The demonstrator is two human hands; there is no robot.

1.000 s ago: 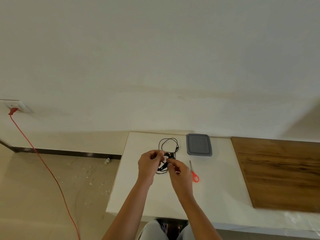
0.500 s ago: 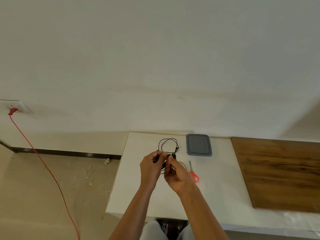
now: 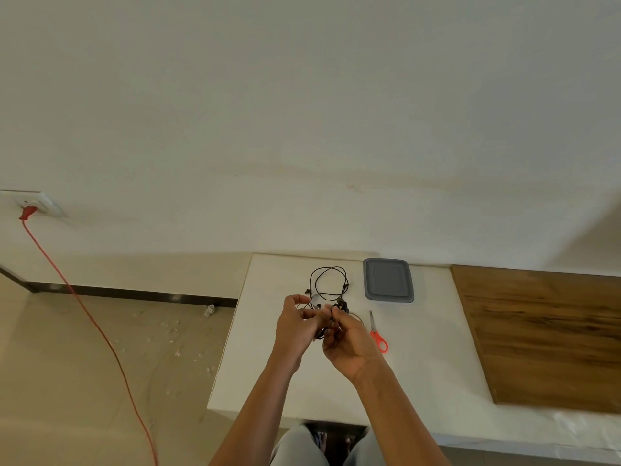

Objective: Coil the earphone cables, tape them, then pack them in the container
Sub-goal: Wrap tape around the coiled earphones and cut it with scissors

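Over the white counter (image 3: 268, 364) my two grips meet and touch: my left grip (image 3: 295, 326) pinches the black earphone cable (image 3: 313, 280) at the fingertips, and my right grip (image 3: 349, 341) curls round a bunched part of it. Beyond them a loose loop of that cable lies on the counter, just beside the grey-lidded container (image 3: 388, 280) on its right, and red-handled scissors (image 3: 379, 341) lie near my right grip, blades toward the container. Farther right sits a wooden board (image 3: 544, 331); off left, a red cord (image 3: 84, 307) drops from a wall socket (image 3: 33, 200) to the floor.
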